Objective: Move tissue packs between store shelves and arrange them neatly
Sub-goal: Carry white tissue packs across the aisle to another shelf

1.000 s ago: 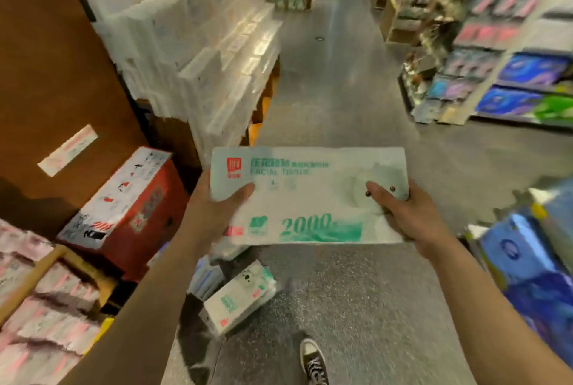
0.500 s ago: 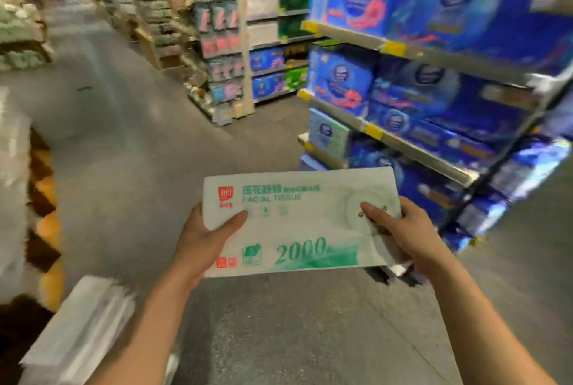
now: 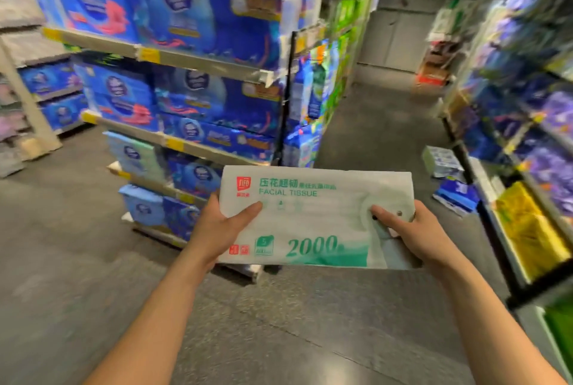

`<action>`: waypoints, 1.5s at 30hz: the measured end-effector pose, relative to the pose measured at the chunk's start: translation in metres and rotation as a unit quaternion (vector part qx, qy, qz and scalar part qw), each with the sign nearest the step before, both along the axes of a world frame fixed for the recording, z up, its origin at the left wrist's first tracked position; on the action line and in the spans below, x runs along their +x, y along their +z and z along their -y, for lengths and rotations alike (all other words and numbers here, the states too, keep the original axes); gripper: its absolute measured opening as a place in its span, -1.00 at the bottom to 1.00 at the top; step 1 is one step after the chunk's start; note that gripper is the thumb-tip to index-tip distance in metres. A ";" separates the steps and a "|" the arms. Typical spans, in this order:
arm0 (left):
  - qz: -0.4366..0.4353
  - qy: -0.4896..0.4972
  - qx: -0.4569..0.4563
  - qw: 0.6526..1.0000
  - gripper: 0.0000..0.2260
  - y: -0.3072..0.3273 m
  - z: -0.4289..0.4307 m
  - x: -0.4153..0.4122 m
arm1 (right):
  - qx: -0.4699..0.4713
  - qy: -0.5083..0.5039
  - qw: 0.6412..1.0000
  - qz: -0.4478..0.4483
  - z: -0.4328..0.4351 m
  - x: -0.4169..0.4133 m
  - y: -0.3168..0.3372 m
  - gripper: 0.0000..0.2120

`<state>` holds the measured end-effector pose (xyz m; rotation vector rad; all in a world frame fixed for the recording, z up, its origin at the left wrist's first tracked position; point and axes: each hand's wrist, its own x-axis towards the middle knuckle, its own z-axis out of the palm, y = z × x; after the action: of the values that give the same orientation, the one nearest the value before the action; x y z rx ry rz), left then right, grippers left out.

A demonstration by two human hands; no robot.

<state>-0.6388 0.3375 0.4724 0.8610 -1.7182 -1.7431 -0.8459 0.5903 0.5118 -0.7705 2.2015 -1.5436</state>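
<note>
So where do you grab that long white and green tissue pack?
By its two short ends, one hand coming in from each side. The tissue pack is long, flat and soft-wrapped, lying level with its print up, so one hand at the middle would probably let it sag. Here the left hand and right hand each pinch an end, thumb on top.

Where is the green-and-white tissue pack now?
The tissue pack is mid-frame in the head view, held by left hand and right hand, before the blue-stocked shelves.

I see the left hand [image 3: 217, 229] and right hand [image 3: 414, 234] bare, the left forearm [image 3: 148, 322] and right forearm [image 3: 496, 322] uncovered to the frame's edge.
</note>
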 end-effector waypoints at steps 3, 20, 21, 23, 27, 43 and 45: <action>-0.012 -0.042 0.008 0.999 -0.67 0.002 -0.013 -0.079 | -0.006 -0.037 0.999 0.010 -0.033 -0.056 0.007 -0.94; -0.053 -0.304 -0.060 0.949 -0.31 0.023 0.009 -0.534 | -0.043 -0.276 0.958 -0.062 -0.084 -0.342 0.020 -0.70; -0.057 -0.325 -0.065 0.942 -0.30 0.029 0.007 -0.561 | -0.045 -0.290 0.954 -0.064 -0.088 -0.357 0.023 -0.69; -0.068 -0.363 -0.073 0.927 -0.27 0.037 0.002 -0.612 | -0.049 -0.312 0.947 -0.065 -0.095 -0.388 0.026 -0.70; -0.080 -0.424 -0.072 0.899 -0.33 0.038 -0.021 -0.716 | -0.043 -0.352 0.932 -0.072 -0.117 -0.467 0.020 -0.68; -0.084 -0.387 -0.125 0.910 -0.59 0.094 -0.059 -1.126 | -0.066 -0.374 0.920 -0.098 -0.149 -0.885 0.085 -0.57; -0.081 -0.383 -0.120 0.912 -0.62 0.092 -0.045 -1.172 | -0.068 -0.381 0.917 -0.093 -0.134 -0.935 0.085 -0.58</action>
<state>-1.8113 0.3828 0.5644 -0.1130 -2.2618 -1.9132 -1.7811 0.7243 0.5963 -0.0551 2.7453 -2.0441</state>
